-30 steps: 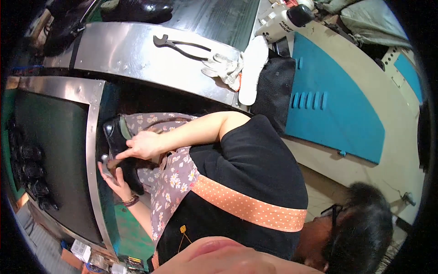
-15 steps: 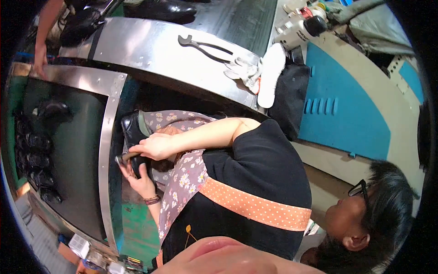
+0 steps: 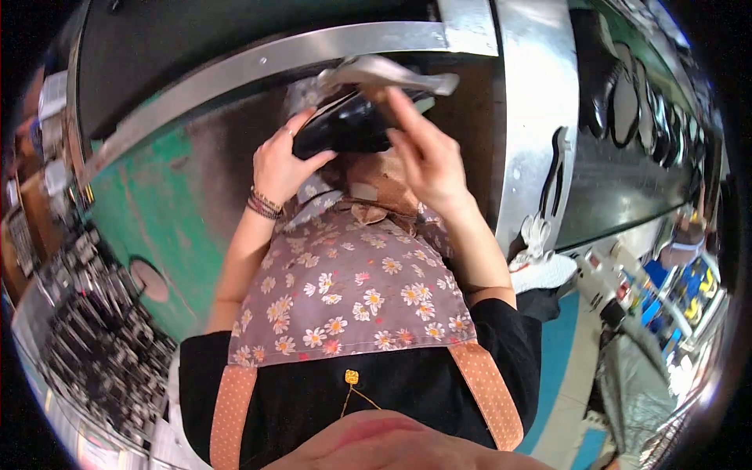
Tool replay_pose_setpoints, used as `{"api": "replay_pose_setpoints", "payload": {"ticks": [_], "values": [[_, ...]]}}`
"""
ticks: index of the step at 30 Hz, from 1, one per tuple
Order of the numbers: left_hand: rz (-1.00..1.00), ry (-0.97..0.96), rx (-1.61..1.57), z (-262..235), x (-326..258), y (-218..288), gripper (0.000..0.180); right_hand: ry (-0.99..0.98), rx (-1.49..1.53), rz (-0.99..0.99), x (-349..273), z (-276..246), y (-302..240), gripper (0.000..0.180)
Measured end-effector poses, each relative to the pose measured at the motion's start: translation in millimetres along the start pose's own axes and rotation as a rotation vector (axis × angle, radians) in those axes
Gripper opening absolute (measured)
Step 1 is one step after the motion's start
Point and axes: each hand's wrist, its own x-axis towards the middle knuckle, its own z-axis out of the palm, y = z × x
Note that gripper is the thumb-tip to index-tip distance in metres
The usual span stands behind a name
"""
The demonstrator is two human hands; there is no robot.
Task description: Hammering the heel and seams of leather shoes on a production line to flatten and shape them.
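A black, glossy shoe lies sideways above my lap. My left hand is closed round its left end, thumb along the near side and fingers behind. Over the shoe's right part, my right hand is curled round a hammer. Motion blurs the hammer's pale metal head, which spans the space just above the shoe; most of its handle is hidden by my fingers. I cannot tell whether the head touches the shoe. Beneath the shoe, a brown leather pad rests on my flowered apron.
A metal ledge at right holds black-handled pincers, white gloves and a white pad. Beyond it, several black shoes stand on a dark belt. Ahead runs a metal rim; a cluttered pile lies at left.
My view has swung round, and the shoe now lies crosswise before me. The hammer has turned so its head shows broadside. A nearby person and another person's hand have left the view.
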Motion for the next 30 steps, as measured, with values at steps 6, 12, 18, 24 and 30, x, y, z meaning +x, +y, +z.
{"api": "replay_pose_setpoints", "payload": {"ticks": [6,12,18,24,30], "values": [[-0.008,0.002,0.012,-6,3,0,0.065,0.221,0.129,-0.043,-6,-15,-16,0.051],[0.020,0.021,-0.045,-5,6,-6,0.066,-0.248,-0.213,0.044,-7,-11,-1,0.050],[-0.068,-0.068,0.029,-9,2,-5,0.068,-0.231,-0.190,-0.112,-3,-5,-21,0.044],[-0.050,-0.006,0.045,-5,-2,-6,0.065,-0.305,-0.173,-0.013,24,-1,-35,0.049],[-0.038,0.036,0.042,4,-7,-11,0.061,-0.511,-0.343,-0.012,26,0,-42,0.081]]}}
